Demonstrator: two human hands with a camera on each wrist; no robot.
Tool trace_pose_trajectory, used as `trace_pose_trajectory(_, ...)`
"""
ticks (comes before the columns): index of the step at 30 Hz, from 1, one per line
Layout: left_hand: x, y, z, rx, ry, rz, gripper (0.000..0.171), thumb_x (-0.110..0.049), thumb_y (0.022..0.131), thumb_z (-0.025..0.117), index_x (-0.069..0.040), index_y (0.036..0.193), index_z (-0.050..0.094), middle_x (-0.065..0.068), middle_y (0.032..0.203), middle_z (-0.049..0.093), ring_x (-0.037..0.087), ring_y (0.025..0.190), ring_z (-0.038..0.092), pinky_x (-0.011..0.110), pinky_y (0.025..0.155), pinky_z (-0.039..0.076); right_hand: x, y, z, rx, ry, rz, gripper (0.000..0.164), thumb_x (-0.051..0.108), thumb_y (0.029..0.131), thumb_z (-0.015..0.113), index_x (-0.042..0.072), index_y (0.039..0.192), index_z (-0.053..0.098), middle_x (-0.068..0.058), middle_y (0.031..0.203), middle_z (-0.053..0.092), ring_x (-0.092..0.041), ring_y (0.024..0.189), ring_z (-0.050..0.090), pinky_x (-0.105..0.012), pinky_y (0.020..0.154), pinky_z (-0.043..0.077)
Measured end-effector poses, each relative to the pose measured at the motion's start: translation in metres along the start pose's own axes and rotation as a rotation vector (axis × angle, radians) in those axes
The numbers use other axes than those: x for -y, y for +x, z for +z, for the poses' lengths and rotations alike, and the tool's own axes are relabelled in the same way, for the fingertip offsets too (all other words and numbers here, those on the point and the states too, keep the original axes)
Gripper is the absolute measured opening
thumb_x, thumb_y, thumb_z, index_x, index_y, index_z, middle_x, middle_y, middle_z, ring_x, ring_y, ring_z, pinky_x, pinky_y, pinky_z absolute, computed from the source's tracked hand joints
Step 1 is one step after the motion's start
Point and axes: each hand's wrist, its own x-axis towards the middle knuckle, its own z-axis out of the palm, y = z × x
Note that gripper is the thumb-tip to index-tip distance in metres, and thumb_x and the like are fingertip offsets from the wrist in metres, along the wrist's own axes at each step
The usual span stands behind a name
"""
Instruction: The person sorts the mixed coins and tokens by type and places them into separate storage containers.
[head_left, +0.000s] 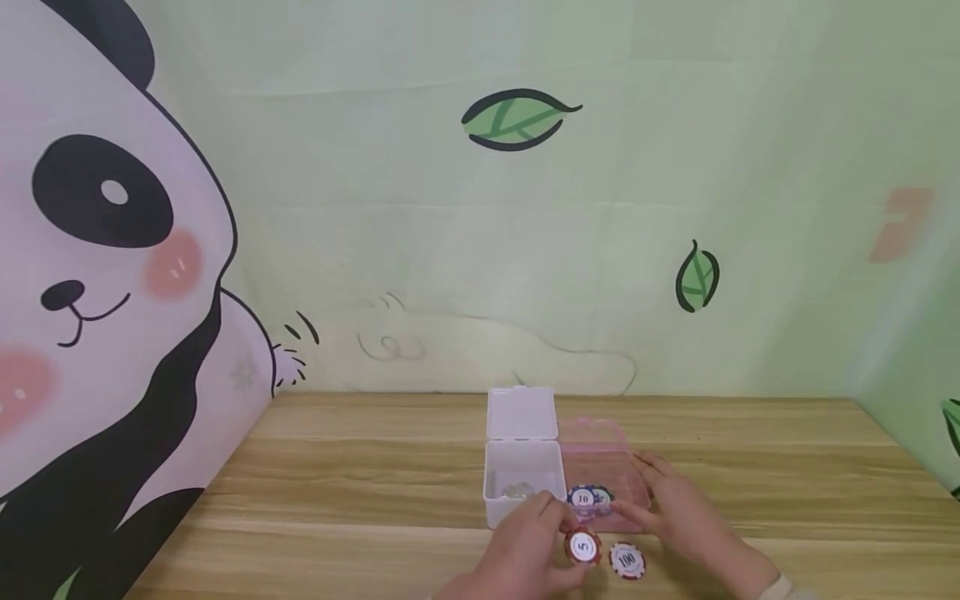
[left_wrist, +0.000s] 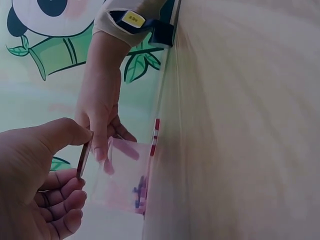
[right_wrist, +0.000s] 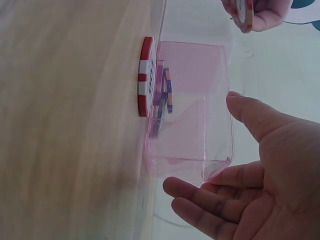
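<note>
In the head view, my left hand [head_left: 523,546] pinches a red poker chip [head_left: 583,546] marked 5 between thumb and fingers. In the left wrist view this chip [left_wrist: 84,159] is seen edge-on. A pink see-through box [right_wrist: 190,145] stands open, with several blue and dark chips [head_left: 583,498] inside. My right hand [head_left: 686,508] holds the box at its right end, thumb at the near rim and fingers round the side. Another poker chip [head_left: 627,561], white and red and marked 100, lies on the table in front of the box.
Left of the pink box, touching or nearly so, stands a white box [head_left: 523,510] with its lid [head_left: 521,412] raised. Something clear and shiny [head_left: 517,490] lies inside it. The wooden table [head_left: 360,467] ends at a printed panda backdrop [head_left: 420,250].
</note>
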Motion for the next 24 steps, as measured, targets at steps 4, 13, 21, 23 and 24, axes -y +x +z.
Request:
trace_pose_trajectory(4,0.000,0.002,-0.002,-0.020,0.002,0.001,0.033,-0.036,0.073,0.080,-0.016,0.089,0.058,-0.010,0.084,0.051,-0.002,0.077,0.046,0.007,0.067,0.039,0.000,0.000,-0.001,-0.011,0.004,-0.005,0.069,0.038,0.083,0.071,-0.007,0.131,0.052,-0.029,0.133,0.053,-0.046,0.113,0.057,-0.056,0.095,0.048)
trace_pose_trajectory(13,0.004,0.009,-0.002,-0.133,0.055,0.060,0.035,-0.033,0.069,0.082,-0.015,0.089,0.059,-0.008,0.083,0.053,0.001,0.076,0.047,0.008,0.066,0.039,0.002,-0.001,-0.002,-0.007,0.014,-0.006,0.068,0.038,0.083,0.072,-0.007,0.130,0.053,-0.029,0.132,0.054,-0.044,0.113,0.058,-0.054,0.095,0.049)
trace_pose_trajectory(21,0.009,0.015,-0.002,-0.210,0.050,0.065,0.036,-0.030,0.067,0.083,-0.012,0.089,0.061,-0.005,0.083,0.055,0.005,0.077,0.051,0.010,0.067,0.042,0.002,-0.001,-0.001,-0.007,0.005,-0.003,0.070,0.040,0.082,0.072,-0.007,0.131,0.053,-0.028,0.133,0.053,-0.045,0.115,0.057,-0.053,0.096,0.048)
trace_pose_trajectory(23,0.010,0.017,-0.002,-0.214,0.059,0.067,0.036,-0.030,0.067,0.082,-0.012,0.090,0.061,-0.004,0.083,0.055,0.005,0.077,0.051,0.011,0.068,0.043,0.001,-0.001,-0.001,-0.007,0.004,-0.002,0.070,0.040,0.082,0.072,-0.007,0.131,0.053,-0.028,0.134,0.053,-0.045,0.116,0.057,-0.054,0.097,0.048)
trace_pose_trajectory(24,0.010,0.018,-0.002,-0.210,0.069,0.065,0.035,-0.030,0.068,0.082,-0.012,0.090,0.061,-0.004,0.083,0.055,0.005,0.078,0.051,0.011,0.068,0.043,0.001,-0.001,-0.001,-0.007,0.004,-0.002,0.070,0.040,0.082,0.072,-0.007,0.131,0.053,-0.028,0.134,0.053,-0.045,0.116,0.056,-0.054,0.097,0.048)
